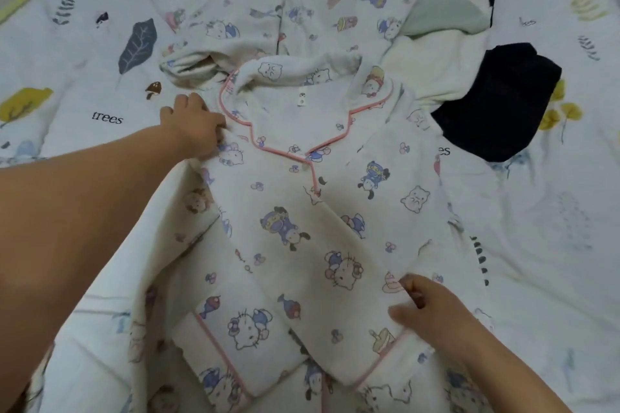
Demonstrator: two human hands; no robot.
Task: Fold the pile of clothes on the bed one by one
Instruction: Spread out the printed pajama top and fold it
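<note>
A white fleece pyjama top (302,211) with cartoon prints and pink piping lies face up on the bed, collar away from me, both sleeves folded across its front. My left hand (193,126) grips the fabric at the top's left shoulder, beside the collar. My right hand (426,305) pinches the lower right side edge of the top, near a pink-trimmed cuff. Beyond the collar lie matching printed pyjama trousers (268,17), spread and rumpled.
At the back right sits a heap of clothes: a cream and pale green garment (443,10) and a dark navy garment (496,104). The bed sheet (67,77) is white with leaf prints and the word "trees".
</note>
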